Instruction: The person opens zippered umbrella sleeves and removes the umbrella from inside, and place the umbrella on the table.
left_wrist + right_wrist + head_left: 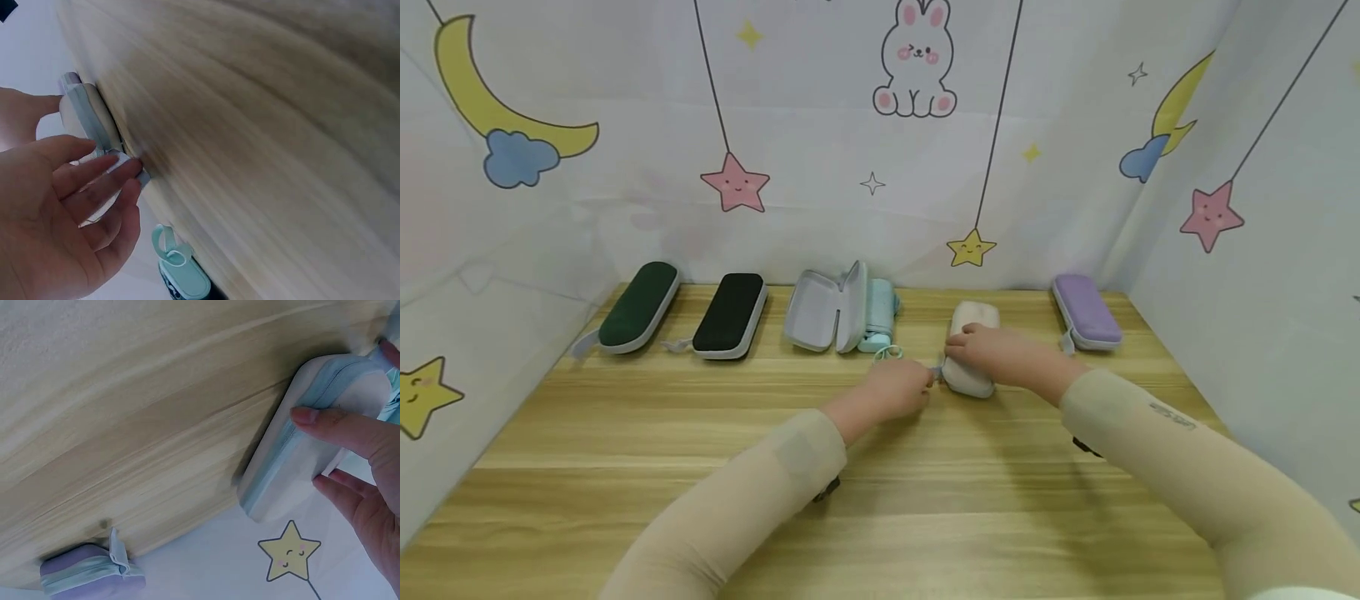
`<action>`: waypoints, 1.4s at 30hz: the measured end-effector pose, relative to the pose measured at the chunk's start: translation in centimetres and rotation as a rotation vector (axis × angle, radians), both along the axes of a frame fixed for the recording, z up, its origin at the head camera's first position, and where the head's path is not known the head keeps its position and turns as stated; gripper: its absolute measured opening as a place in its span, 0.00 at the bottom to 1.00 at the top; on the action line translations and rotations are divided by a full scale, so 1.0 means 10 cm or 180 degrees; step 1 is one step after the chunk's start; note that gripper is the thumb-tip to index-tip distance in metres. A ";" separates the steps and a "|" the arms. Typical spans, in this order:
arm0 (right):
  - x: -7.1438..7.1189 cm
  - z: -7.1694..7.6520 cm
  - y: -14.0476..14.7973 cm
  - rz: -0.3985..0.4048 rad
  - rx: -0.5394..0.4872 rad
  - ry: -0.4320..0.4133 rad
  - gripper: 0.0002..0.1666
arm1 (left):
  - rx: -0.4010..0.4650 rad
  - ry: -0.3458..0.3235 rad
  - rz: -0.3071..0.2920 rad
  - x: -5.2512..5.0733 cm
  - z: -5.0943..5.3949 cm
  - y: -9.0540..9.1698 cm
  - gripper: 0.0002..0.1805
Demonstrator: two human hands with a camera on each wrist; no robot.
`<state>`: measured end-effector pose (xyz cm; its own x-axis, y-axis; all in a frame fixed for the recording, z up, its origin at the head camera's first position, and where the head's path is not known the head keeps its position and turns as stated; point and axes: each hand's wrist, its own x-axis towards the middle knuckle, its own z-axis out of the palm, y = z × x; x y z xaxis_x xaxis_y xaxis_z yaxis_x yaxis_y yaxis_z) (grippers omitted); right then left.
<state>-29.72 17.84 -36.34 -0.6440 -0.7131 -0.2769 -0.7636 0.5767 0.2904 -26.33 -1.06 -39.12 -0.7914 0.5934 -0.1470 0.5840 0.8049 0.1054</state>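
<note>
A cream zip case (pixel 972 379) with a pale blue zip band lies upright-lengthwise on the wooden table. My right hand (pixel 992 354) grips it across the middle; in the right wrist view the thumb (pixel 312 417) presses the zip side and the fingers lie on the opposite side. At the case's left, my left hand (pixel 898 390) pinches its small grey strap (pixel 937 372). The strap (pixel 142 179) partly shows behind the curled fingers in the left wrist view. Left of that hand lie a folded mint umbrella (pixel 880 312) with a cord loop and an open grey-lined case (pixel 812 312).
Shut zip cases stand along the back: dark green (pixel 640 304) and black (pixel 730 312) at the left, purple (pixel 1086 310) at the right. A white printed curtain (pixel 820 150) rises behind the table's back edge. Bare wood (pixel 925 517) spreads in front.
</note>
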 end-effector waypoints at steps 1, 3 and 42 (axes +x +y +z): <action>0.01 0.00 0.00 0.0031 -0.0011 0.0026 0.31 | 0.0009 -0.0019 0.0058 -0.01 0.01 -0.01 0.08; 0.04 0.02 -0.02 0.0080 -0.0030 0.0060 0.31 | 0.0084 -0.0078 0.0117 -0.03 0.02 -0.02 0.07; 0.25 0.11 -0.07 0.0295 -0.0436 -0.0093 0.39 | 0.0603 -0.0758 0.0680 -0.07 -0.03 -0.10 0.17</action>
<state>-27.21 17.16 -35.19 -0.5667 -0.8015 -0.1907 -0.8223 0.5360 0.1910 -27.04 -2.06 -39.41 -0.8572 0.4528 -0.2454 0.3460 0.8592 0.3768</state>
